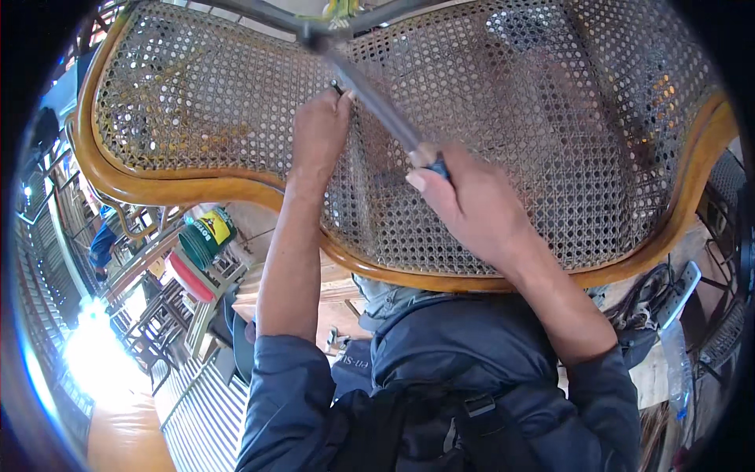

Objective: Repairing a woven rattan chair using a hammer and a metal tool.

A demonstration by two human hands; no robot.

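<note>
A woven cane panel (440,189) in a curved, varnished wooden frame (204,191) lies across in front of me. My right hand (481,206) is closed around the grip of a hammer (377,102). Its metal shaft slants up to the left, and its blurred dark head is raised near the panel's far edge. Over the left-middle part of the cane, my left hand (321,130) is closed, with a small dark metal piece (336,85) poking out beyond the thumb and fingers. The lower end of that piece is hidden in the hand, so its kind is unclear.
Metal bars with a greenish-yellow fitting (340,9) cross the far edge. At left stand a dark green bucket (206,240), a red-topped piece (190,277) and several chair frames. A clear plastic bottle (676,366) and dark cords (641,303) lie at right.
</note>
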